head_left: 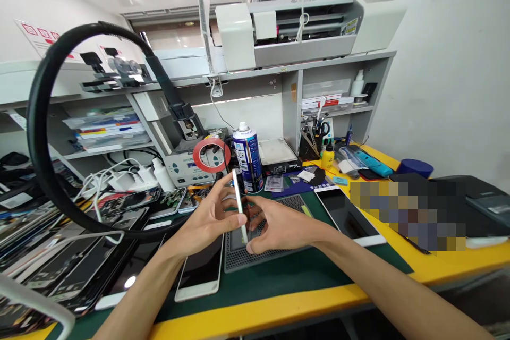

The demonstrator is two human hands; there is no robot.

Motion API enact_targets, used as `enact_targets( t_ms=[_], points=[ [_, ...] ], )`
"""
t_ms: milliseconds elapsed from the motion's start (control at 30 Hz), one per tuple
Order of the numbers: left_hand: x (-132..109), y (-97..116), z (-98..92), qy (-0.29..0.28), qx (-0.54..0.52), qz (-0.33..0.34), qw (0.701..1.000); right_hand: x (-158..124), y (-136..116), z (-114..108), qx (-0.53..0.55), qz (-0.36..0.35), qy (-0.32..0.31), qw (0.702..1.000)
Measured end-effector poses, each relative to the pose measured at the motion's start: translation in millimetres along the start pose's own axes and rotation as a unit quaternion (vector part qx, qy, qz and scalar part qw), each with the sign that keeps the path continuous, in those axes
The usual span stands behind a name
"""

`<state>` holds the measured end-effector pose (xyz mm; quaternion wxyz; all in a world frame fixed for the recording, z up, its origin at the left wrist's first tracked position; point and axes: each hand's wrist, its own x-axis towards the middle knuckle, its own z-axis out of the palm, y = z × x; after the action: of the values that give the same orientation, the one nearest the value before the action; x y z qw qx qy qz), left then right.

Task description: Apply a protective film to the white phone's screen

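Note:
A thin white phone [239, 199] stands nearly edge-on between my hands, raised over a grey perforated mat [274, 255]. My left hand [209, 220] grips it from the left, its thumb pressed against the near edge and its fingers behind. From the right, my right hand [282, 220] closes round the phone's lower part, with thumb and curled fingers at its edge. Below my left wrist lies a white-framed phone [199, 268] with a dark screen. Another white phone with a black screen [346, 215] rests to the right of my right hand.
Behind my hands stand a blue spray can [247, 162] and a red tape roll [200, 155]. A thick black hose [35, 117] loops at left, above piled phone parts [83, 276]. A yellow bottle [327, 157] and a tool holder [308, 143] stand back right.

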<state>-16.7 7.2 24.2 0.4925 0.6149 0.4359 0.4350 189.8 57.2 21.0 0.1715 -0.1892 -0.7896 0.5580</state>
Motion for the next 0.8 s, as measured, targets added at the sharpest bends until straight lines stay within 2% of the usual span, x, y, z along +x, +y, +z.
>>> enact_targets(
  t_ms=[200, 800],
  points=[
    [-0.2, 4.4, 1.2, 0.001, -0.006, -0.003, 1.000, 0.9, 0.0, 0.7, -0.004, -0.005, -0.001, 1.000],
    [1.2, -0.6, -1.0, -0.022, -0.003, 0.025, 0.999, 1.9, 7.4, 0.4, -0.033, -0.020, 0.021, 0.999]
  ],
)
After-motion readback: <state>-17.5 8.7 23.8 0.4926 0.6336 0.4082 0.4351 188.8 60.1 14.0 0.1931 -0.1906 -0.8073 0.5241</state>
